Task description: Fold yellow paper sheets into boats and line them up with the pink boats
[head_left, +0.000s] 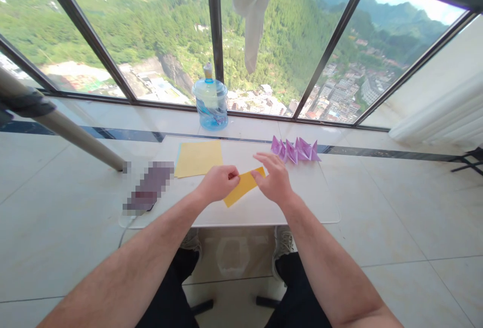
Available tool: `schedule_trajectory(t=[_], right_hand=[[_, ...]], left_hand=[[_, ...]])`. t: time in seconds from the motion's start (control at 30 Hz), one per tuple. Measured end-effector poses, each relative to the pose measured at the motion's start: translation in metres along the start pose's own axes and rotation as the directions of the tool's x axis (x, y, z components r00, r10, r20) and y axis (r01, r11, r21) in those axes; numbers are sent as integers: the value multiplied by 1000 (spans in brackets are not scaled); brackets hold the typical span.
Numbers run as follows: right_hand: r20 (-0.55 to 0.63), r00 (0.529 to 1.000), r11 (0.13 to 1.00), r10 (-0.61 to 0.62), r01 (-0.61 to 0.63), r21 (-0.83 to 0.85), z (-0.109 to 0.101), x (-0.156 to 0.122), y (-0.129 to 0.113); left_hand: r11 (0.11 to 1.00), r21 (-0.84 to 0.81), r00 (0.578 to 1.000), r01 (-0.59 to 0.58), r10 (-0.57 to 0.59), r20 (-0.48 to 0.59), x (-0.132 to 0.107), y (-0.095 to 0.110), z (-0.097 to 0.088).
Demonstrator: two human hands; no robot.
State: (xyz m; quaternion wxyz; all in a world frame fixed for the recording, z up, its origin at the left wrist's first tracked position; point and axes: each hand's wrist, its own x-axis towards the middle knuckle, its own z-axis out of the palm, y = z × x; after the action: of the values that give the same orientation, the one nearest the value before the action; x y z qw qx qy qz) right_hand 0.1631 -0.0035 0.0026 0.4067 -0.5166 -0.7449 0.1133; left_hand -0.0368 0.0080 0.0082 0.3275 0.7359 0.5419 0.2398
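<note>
A strip of yellow-orange paper (244, 188), seemingly folded into a rectangle, lies slanted over the white table. My left hand (221, 182) is closed, its thumb and curled fingers pinching the paper's upper left edge. At the other end is my right hand (274, 177), fingers stretched out and thumb apart from them, the thumb tip touching the paper's right end. Behind my left hand rests a stack of pale yellow sheets (199, 157), with a bluish edge showing at its left. Several folded purple paper pieces (296, 150) stand in a row beyond my right hand.
The low white table (302, 202) has rounded corners. A blurred-out dark object (149, 187) lies at its left, with a cable (126, 230) hanging off the edge. A blue water jug (211, 104) stands by the window. A slanted pole (79, 132) reaches in from the left.
</note>
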Motion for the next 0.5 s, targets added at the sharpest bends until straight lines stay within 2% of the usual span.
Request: schedule_trajectory(t=[0.07, 0.17, 0.3, 0.5], right_hand=[[183, 976, 984, -115, 137, -113, 1, -1, -6], [347, 926, 938, -151, 245, -244, 5, -3, -10], [390, 910, 915, -139, 269, -301, 7, -3, -11], [346, 937, 960, -37, 129, -248, 5, -1, -7]], left_hand=[[993, 89, 996, -82, 79, 32, -1, 1, 2], [964, 185, 981, -193, 185, 63, -2, 1, 7], [938, 232, 966, -259, 247, 80, -2, 0, 9], [911, 315, 963, -267, 262, 59, -1, 2, 3]])
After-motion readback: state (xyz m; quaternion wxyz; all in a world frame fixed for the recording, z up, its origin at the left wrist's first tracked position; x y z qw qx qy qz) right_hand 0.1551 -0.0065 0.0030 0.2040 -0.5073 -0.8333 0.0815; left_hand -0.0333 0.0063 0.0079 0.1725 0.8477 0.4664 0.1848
